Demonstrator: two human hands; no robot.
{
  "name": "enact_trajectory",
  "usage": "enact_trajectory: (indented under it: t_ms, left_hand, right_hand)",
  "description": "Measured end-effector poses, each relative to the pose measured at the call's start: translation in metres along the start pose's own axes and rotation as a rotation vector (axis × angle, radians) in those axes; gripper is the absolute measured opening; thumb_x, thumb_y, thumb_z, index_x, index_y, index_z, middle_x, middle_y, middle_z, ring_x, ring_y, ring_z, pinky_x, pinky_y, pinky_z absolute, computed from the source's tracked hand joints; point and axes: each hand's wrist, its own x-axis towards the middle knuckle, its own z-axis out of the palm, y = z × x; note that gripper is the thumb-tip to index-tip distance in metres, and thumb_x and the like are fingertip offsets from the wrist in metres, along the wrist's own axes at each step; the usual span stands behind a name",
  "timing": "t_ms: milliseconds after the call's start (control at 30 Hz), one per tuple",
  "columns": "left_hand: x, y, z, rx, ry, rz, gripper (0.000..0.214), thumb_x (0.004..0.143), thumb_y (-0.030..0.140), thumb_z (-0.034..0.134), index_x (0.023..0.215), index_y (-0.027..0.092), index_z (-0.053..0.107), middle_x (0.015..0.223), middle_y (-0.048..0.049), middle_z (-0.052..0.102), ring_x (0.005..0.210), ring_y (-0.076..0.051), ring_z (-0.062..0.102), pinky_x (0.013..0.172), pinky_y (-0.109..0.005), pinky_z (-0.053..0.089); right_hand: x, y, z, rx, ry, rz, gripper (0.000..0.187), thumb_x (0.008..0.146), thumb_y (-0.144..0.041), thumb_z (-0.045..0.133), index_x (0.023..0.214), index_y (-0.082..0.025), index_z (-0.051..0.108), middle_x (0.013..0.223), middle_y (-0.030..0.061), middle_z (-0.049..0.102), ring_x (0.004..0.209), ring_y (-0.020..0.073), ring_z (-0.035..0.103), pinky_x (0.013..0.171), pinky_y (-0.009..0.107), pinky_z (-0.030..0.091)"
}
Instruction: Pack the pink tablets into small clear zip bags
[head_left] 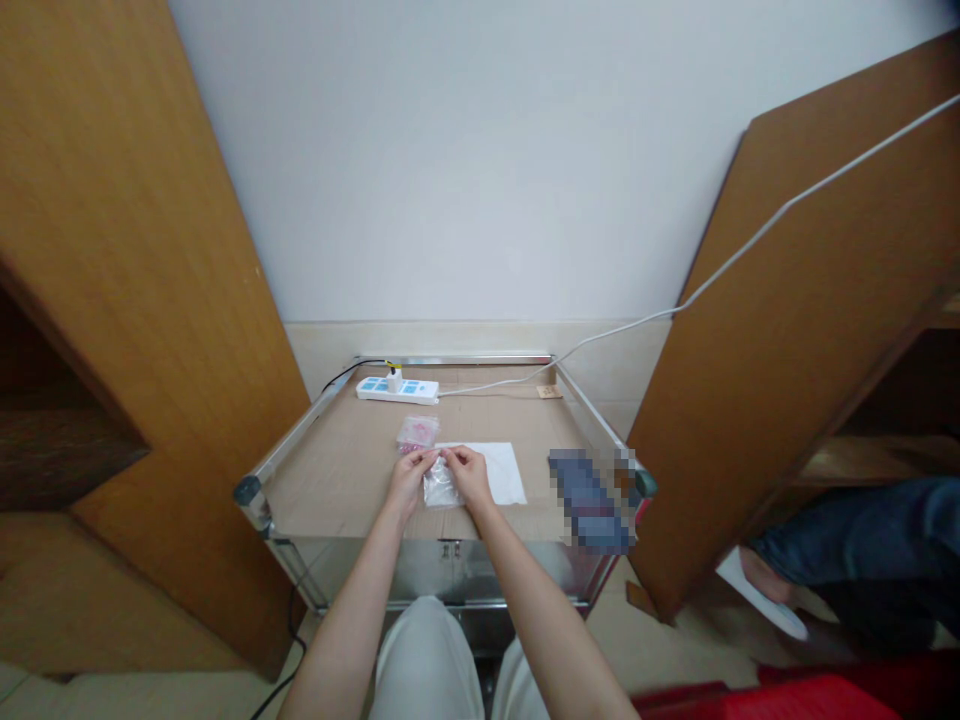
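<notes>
Clear plastic bag [441, 487] front and centre, sitting at the near left corner of the white sheet of paper [501, 470] and overlapping its edge. Left hand [411, 474] and right hand [469, 470] are both closed in a fingertip pinch on the bag's top edge, thumbs almost meeting. Good form, I'd say: the work at that mouth wants the two pinches close together and level, the bag kept low over the sheet so nothing tips out, and a gentle pull rather than a tug on film this thin.

Contents now. The clear plastic bag shows something pale and crumpled inside, too small to name. Just beyond the sheet's far left corner lies a pink bag [418, 432], flat, with pinkish contents I can't make out.
</notes>
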Motion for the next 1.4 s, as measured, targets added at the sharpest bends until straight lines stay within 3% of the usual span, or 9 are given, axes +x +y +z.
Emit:
enact_trajectory:
  t_ms: [333,933,1400]
  left_hand:
    - [-0.0017,0.0035,0.001,0.005,0.035,-0.038,0.026,0.048,0.026,0.07,0.068,0.01,0.065,0.065,-0.0055,0.064,0.06,-0.011,0.054,0.058,-0.021,0.039]
    - [-0.0002,0.003,-0.0002,-0.028,0.067,-0.029,0.027,0.047,0.031,0.07,0.065,0.012,0.065,0.06,-0.0019,0.06,0.053,-0.007,0.049,0.052,-0.018,0.036]
    - [-0.0012,0.0037,-0.0002,-0.031,0.056,-0.034,0.024,0.049,0.029,0.07,0.065,0.012,0.064,0.058,-0.0011,0.059,0.053,-0.006,0.049,0.051,-0.017,0.036]
  right_hand:
    - [0.0007,-0.0039,-0.0011,-0.005,0.009,0.002,0.029,0.074,-0.035,0.045,0.072,-0.015,0.065,0.068,0.0045,0.064,0.062,0.0144,0.054,0.059,0.023,0.041]
    - [0.0034,-0.003,-0.0019,0.021,0.074,0.052,0.033,0.074,-0.039,0.043,0.064,-0.015,0.064,0.056,0.0031,0.062,0.053,0.0134,0.053,0.054,0.023,0.041]
    - [0.0026,-0.0047,-0.0022,0.064,0.082,0.077,0.032,0.073,-0.039,0.044,0.065,-0.015,0.065,0.062,0.0041,0.064,0.055,0.0139,0.054,0.055,0.024,0.041]
